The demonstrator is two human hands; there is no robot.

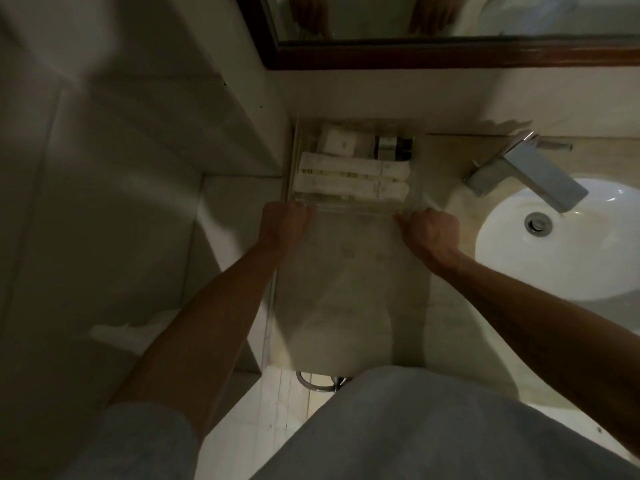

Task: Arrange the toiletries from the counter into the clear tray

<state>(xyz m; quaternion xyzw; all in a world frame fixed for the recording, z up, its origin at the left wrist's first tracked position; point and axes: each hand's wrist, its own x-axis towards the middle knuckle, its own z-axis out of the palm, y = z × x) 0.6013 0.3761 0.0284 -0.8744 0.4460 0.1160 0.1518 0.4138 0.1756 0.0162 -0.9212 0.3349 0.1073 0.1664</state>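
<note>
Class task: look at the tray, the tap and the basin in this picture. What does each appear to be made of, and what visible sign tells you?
Tray: clear, glossy plastic, probably acrylic; the packets show through its walls.
Tap: polished metal, likely chrome-plated; it gives bright mirror-like reflections.
Basin: white glazed ceramic, by its smooth sheen and highlights.

Both hands' fingertips are tucked out of sight at the clear tray (pixel 360 207) near edge. Mirror (pixel 450 29) at the top is cut off by the frame. Print on the white packets (pixel 349 174) is too small to read.
</note>
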